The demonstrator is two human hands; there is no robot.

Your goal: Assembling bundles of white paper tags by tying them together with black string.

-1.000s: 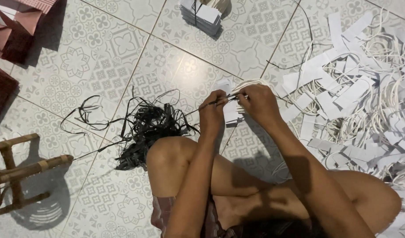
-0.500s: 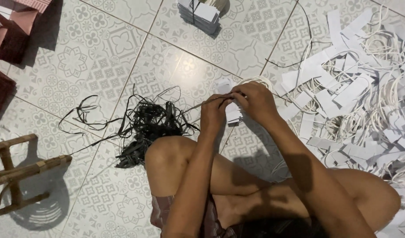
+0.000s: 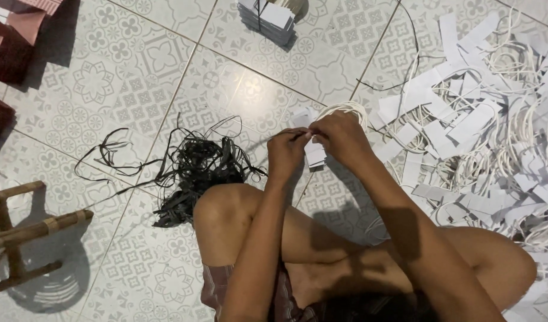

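Hands close together above tiled floor [image 3: 137, 71], between raised knees. Left hand [image 3: 288, 152] pinched on thin black strand; right hand [image 3: 341, 138] closed around small white paper tags [image 3: 314, 154] with loop of white cord [image 3: 345, 108]. Step in hand, by judgement: threading or tying strand at tags. Next calls for steady pinch, strand kept taut. One tangle of black strands [image 3: 193, 170] beside knee, one banded stack of cards [image 3: 268, 21], white strips [image 3: 465, 119] too many to count, one wooden stool [image 3: 20, 232]

Both arms are bare to the top of the frame, with no sleeves, watch or rings showing on the left hand [image 3: 286, 152] or right hand [image 3: 342, 137]. The legs are bare too, below dark reddish patterned shorts [image 3: 217, 289].
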